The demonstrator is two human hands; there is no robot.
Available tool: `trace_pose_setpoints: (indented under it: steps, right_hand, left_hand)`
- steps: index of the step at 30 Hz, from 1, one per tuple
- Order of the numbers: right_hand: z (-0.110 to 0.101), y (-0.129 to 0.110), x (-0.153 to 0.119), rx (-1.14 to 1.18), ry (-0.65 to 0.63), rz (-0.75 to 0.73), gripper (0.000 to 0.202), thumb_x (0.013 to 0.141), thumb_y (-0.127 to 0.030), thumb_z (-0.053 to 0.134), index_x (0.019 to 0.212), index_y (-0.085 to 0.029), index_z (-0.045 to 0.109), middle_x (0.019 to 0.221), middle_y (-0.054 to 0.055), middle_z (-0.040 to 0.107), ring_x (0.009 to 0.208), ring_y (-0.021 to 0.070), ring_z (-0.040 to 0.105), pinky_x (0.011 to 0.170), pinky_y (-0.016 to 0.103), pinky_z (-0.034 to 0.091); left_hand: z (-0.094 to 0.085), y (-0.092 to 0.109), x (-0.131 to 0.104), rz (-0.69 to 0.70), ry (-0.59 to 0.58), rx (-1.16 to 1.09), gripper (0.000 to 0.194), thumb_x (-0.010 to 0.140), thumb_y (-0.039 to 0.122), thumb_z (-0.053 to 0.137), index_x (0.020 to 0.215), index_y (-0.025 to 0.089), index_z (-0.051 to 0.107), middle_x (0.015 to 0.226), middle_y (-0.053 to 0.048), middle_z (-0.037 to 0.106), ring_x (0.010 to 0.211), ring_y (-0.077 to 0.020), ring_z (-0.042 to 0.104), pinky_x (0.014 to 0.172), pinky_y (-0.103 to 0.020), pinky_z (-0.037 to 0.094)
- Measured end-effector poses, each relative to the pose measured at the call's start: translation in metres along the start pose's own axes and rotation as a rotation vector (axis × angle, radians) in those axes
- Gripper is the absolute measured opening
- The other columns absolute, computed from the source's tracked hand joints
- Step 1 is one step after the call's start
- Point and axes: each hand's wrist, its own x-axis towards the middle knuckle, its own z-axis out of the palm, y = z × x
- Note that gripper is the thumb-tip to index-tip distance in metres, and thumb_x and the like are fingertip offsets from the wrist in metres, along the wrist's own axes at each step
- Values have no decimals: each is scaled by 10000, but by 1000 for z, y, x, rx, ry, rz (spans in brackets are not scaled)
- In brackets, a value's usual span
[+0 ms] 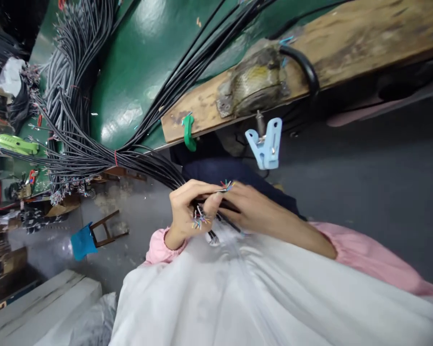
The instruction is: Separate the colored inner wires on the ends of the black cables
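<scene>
Left hand [187,206] closed around black cables [144,163] near their stripped ends, coloured wire tips [200,220] fanning out below the fingers; right hand [250,206] pinched on a single cable end with more coloured tips [226,184] showing at the fingertips, both hands touching above a white cloth [260,288] in the lap. Cable bundle running from the hands up across the green bench [147,53], tied by a red band [116,157]. Beside it a wooden plank [346,43] with a green clip [188,132] and a pale blue clamp [266,143] at its edge.
</scene>
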Motion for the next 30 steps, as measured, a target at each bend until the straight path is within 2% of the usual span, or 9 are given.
trace_pose_setpoints:
  steps: [2,5,8,10,14,20,24,30]
  right_hand:
    - [-14,-3,-2,32,151,-28,237,947,-360,611,1112,-252,743,1004,94,778,958,283,717,783,409,585]
    - [-33,-19,-6,175,452,-52,195,985,-390,599,982,-276,757,945,54,786,881,238,732,815,399,599]
    - [-44,-38,-8,254,688,-77,132,961,-308,665,853,-286,737,807,10,774,725,198,717,717,367,589]
    - [-47,-48,-8,257,784,-135,112,926,-213,706,845,-287,727,774,-9,763,681,177,698,659,342,569]
    - [-49,-55,-7,210,843,-201,175,890,-119,726,878,-294,723,772,-21,755,661,163,684,612,330,560]
    - [-49,-57,-11,191,836,-128,184,898,-161,719,861,-340,737,783,-27,763,671,197,714,629,378,599]
    - [-48,-59,-10,111,898,-120,204,876,-97,710,833,-297,722,753,-20,760,624,168,704,603,329,601]
    - [-48,-53,-4,149,935,-215,186,844,-63,711,763,-231,715,679,-5,752,556,131,672,539,261,569]
  left_hand:
    - [0,0,2,14,-6,-3,147,961,286,675,907,180,761,755,-23,746,624,-96,670,538,-187,501]
    - [2,1,1,-2,-13,4,140,956,291,695,898,182,760,725,-3,718,584,-77,608,511,-188,451]
    - [5,1,0,-7,-13,33,145,932,313,739,873,183,765,690,12,691,564,-72,568,507,-201,422]
    - [7,1,0,4,-15,48,164,931,339,743,879,186,774,684,11,689,568,-79,567,515,-215,423]
    - [10,-1,2,61,-20,72,168,924,340,752,873,180,769,680,8,700,572,-88,575,516,-222,419]
    - [16,0,4,115,-3,139,193,933,327,737,824,168,748,644,6,697,534,-92,576,476,-235,394]
    - [17,0,5,103,-8,141,146,918,273,749,818,167,746,650,7,695,545,-92,580,486,-240,388]
    - [16,1,4,117,-6,141,100,907,216,748,827,158,743,642,14,678,553,-87,562,486,-234,386]
